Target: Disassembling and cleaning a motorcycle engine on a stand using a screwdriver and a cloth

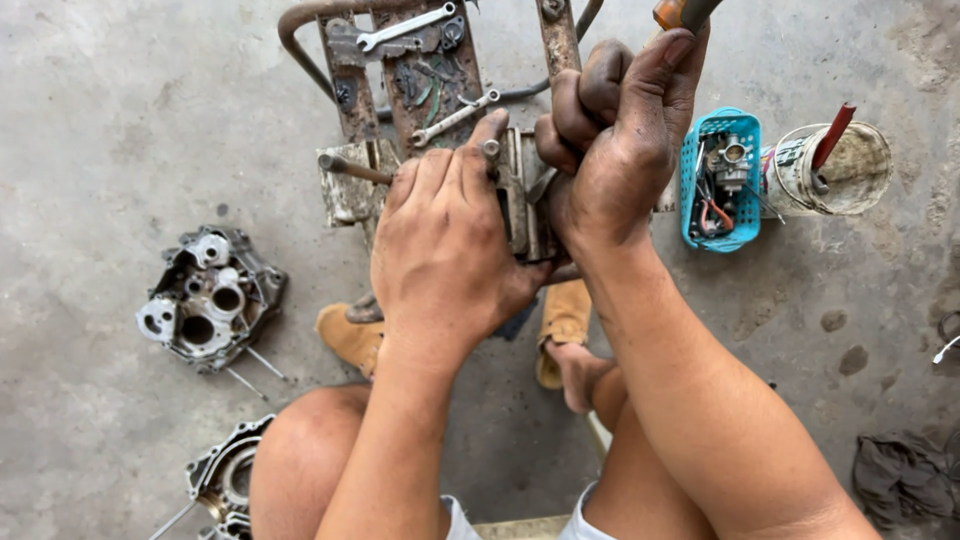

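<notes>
- The left hand (445,240) is lying palm-down over a small metal block (520,195) that is sitting at the near end of the rusty metal stand (400,90); its fingers are loosely curved and spread over the part, pressing on it rather than wrapping it.
- The index fingertip of that hand is touching a short upright bolt (491,150) at the top of the block.
- The right hand (610,150) is gripping tightly just to the right of the block, its fingers curled shut into a fist around the handle of a tool (680,12) whose orange and dark shaft is sticking out above the thumb.
- What the tool's working end is doing is hidden behind the fist.
- Two open-ended spanners (405,28) are lying on the stand, beyond the block.
- A blue plastic basket (692,180) holding a carburettor (730,165) is standing on the concrete floor to the right of the stand, touching a dirty white bucket (850,170).
- An engine crankcase half (210,295) is lying on the floor well to the left of the stand, and a second casing (228,475) is sitting nearer the person's knee.
- A dark rag (900,475) is lying far right of the stand.
</notes>
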